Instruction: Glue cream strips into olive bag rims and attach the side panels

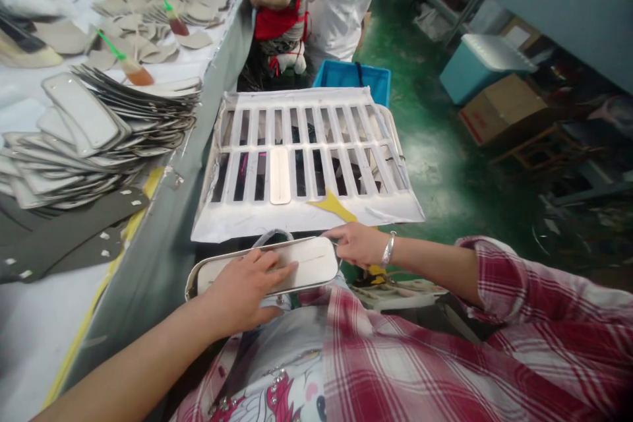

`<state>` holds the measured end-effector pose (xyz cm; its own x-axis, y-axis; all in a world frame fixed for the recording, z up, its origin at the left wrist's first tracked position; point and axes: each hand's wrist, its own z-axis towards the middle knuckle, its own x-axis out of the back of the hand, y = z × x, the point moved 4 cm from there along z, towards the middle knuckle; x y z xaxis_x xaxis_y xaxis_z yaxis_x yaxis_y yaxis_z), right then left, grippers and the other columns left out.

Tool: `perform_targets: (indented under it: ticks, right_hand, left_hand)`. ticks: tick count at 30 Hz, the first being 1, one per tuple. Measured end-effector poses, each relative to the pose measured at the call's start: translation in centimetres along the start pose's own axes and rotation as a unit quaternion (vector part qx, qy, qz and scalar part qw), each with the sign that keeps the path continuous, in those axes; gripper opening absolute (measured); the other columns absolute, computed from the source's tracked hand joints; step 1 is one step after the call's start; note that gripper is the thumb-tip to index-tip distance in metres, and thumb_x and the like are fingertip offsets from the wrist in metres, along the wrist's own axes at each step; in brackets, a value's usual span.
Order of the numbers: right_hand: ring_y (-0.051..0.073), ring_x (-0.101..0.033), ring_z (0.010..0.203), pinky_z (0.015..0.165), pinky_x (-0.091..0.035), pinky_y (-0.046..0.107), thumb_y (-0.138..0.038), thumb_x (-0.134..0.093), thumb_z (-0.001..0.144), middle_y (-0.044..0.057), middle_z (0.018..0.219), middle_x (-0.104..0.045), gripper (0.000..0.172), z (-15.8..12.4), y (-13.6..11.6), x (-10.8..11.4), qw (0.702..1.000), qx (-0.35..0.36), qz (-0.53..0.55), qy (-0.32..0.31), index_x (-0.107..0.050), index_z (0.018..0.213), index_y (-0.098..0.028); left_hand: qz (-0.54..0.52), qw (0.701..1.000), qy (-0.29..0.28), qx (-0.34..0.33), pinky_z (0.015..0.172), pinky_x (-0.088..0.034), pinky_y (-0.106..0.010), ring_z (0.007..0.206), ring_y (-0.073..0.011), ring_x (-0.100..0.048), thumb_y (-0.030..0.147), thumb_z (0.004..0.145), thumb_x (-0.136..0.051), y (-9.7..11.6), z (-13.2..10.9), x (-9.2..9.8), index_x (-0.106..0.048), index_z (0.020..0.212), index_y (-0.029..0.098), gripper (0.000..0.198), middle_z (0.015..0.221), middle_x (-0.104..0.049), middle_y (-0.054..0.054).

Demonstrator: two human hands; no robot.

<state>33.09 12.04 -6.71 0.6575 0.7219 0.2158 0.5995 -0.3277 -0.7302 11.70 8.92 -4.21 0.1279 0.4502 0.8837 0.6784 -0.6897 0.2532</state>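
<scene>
A long rounded white piece [306,262] with a dark edge lies across my lap. My left hand [244,293] rests flat on its middle, fingers stretched out and pressing it down. My right hand [357,244] is closed in a pinch at the piece's right end; what it pinches is too small to make out. Just beyond stands a white slatted rack [301,211] with one similar white strip [279,175] lying on it and a yellow tool [336,206] at its near edge.
On the table at left lie a fanned stack of similar pieces [99,138], dark strips [64,237] and glue bottles [131,66] with green tips. Another person in a red apron [279,0] sits ahead. A blue crate [353,76] and cardboard box [504,105] stand on the green floor.
</scene>
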Motion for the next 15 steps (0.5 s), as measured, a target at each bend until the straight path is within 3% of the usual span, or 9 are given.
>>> perform_targets:
  ticks: [6, 10, 13, 15]
  right_hand:
    - [0.007, -0.039, 0.029, 0.028, -0.029, 0.016, -0.012, -0.042, 0.066, -0.008, 0.042, -0.046, 0.063, -0.5, -0.2, 0.0, 1.0, -0.007, 0.012, 0.014, -0.047, 0.129, -0.013]
    - [0.005, -0.035, 0.033, 0.032, -0.025, 0.014, -0.016, -0.046, 0.069, -0.007, 0.043, -0.044, 0.055, -0.9, -1.3, -0.3, 0.997, 0.052, -0.02, 0.045, -0.052, 0.123, -0.013]
    - [0.005, -0.033, 0.033, 0.033, -0.025, 0.015, -0.023, -0.049, 0.072, -0.008, 0.042, -0.04, 0.053, -1.3, -1.4, -0.3, 0.994, 0.071, 0.034, 0.074, -0.051, 0.124, -0.013]
    - [0.007, -0.033, 0.031, 0.032, -0.025, 0.017, -0.035, -0.047, 0.076, -0.007, 0.042, -0.041, 0.058, -1.3, -0.3, -0.2, 0.991, 0.064, 0.116, 0.03, -0.042, 0.13, -0.014]
  left_hand:
    - [0.057, 0.998, 0.022, 0.01, 0.075, -0.038, -0.036, 0.095, -0.0238, -0.043, 0.035, 0.085, -0.046, 0.5, 0.2, -0.9, -0.035, 0.134, 0.029, 0.051, 0.111, -0.049, -0.007]
    - [0.09, 0.996, 0.022, -0.002, 0.067, -0.036, -0.034, 0.092, -0.0235, -0.041, 0.023, 0.085, -0.039, 1.1, 0.0, -1.4, -0.03, 0.136, 0.024, 0.052, 0.111, -0.048, -0.008]
    - [0.095, 0.995, 0.01, -0.001, 0.068, -0.036, -0.035, 0.093, -0.0233, -0.041, 0.019, 0.085, -0.037, 1.1, -0.2, -1.4, -0.03, 0.137, 0.022, 0.053, 0.113, -0.047, -0.009]
    - [0.091, 0.996, 0.004, 0.0, 0.069, -0.037, -0.035, 0.092, -0.023, -0.041, 0.02, 0.085, -0.035, 1.1, -0.3, -1.1, -0.03, 0.136, 0.022, 0.051, 0.111, -0.048, -0.009]
